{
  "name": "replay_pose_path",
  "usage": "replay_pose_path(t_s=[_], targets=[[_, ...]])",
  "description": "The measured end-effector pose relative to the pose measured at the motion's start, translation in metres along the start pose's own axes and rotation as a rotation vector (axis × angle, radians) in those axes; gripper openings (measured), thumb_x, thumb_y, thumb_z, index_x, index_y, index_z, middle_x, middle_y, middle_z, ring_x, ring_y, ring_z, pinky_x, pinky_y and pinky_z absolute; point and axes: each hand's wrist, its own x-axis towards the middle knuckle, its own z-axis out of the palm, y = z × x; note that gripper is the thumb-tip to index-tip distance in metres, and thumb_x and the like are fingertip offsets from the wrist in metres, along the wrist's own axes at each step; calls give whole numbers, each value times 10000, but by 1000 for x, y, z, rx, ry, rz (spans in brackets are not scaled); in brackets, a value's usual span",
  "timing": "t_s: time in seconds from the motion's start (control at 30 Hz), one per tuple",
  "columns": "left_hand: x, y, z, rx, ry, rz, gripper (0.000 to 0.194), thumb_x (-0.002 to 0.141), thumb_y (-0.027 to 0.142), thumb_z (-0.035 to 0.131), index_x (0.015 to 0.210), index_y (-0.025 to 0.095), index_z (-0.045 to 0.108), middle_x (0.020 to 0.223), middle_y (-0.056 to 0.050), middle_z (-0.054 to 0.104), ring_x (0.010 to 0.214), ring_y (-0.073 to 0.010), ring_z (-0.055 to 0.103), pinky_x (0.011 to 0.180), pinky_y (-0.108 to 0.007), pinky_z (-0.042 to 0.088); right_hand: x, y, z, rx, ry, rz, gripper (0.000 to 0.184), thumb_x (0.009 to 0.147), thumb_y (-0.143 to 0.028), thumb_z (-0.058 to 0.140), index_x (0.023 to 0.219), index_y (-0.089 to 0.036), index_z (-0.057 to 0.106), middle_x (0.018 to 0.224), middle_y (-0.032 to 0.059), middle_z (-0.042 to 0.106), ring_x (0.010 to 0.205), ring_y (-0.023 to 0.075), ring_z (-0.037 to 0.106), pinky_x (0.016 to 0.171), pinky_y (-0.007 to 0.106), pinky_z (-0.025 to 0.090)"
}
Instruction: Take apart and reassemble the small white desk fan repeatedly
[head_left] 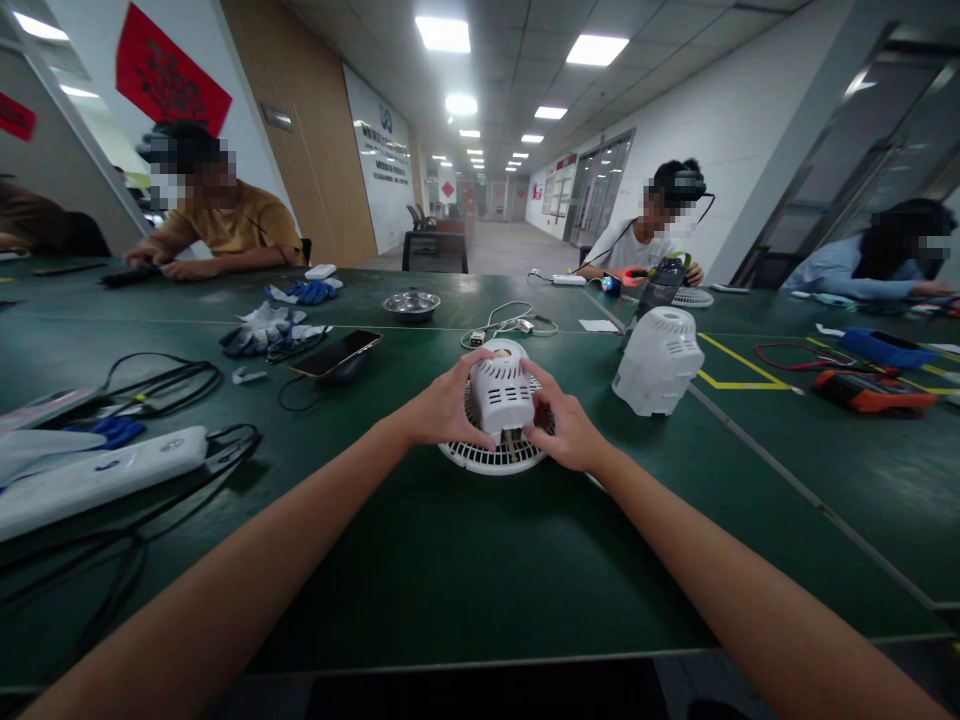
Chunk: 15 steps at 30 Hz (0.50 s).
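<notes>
Much of the white fan grille [480, 465] was hidden from us, covered by the vented white motor housing [502, 400] above it and by our own hands. We saw dim inner parts [513, 438] at the housing's lower opening but could not make out their shape. Beyond our left hand [450, 400] stood a shiny metal bowl [412, 306]; we could not tell whether it held anything. Past our right hand [564, 428], a dark bottle [660, 285] was partly screened by a second white housing [660, 362], so its contents were unclear to us. Farther out to the left of our left hand, a white power strip [105, 482] was cut off at the edge of our view. The motor housing sat directly between our hands, over the grille. Both hands were half open and curved round it, each gripping its own side with thumb and fingers.
</notes>
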Motion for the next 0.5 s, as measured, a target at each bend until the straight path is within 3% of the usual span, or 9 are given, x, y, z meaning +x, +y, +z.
replay_pose_path(t_s=[0.13, 0.27, 0.37, 0.5], targets=[[-1, 4, 3, 89, 41, -54, 1198, 498, 526, 931, 1490, 290, 301, 1499, -192, 469, 1270, -451, 552, 1057, -630, 438, -1, 1, -1, -1, -3, -3, 953, 786, -270, 635, 1602, -292, 141, 886, 6, 604, 716, 190, 555, 742, 388, 488], [-1, 10, 11, 260, 94, -92, 1199, 542, 585, 899, 1523, 274, 282, 1420, -182, 524, 1191, -436, 594, 1008, -617, 460, -2, 7, -4, -53, 22, 10, 981, 795, -342, 699, 1600, -307, 140, 1056, 63, 629, 856, 253, 599, 891, 518, 481], [-1, 11, 15, 363, 101, -101, 1092, 665, 594, 828, 1551, 262, 282, 1336, -177, 565, 1120, -411, 613, 950, -603, 476, -2, 11, -6, -28, 43, 22, 986, 808, -469, 735, 1596, -326, 160, 1293, 127, 570, 1091, 346, 583, 1000, 613, 425], [-5, 2, 15, 341, 138, -91, 826, 892, 539, 621, 1583, 280, 252, 1285, -144, 616, 1097, -337, 619, 988, -561, 452, -1, 8, -1, 2, 118, 30, 1108, 721, -550, 816, 1589, -369, 152, 1459, 132, 435, 1288, 391, 473, 1083, 640, 382]])
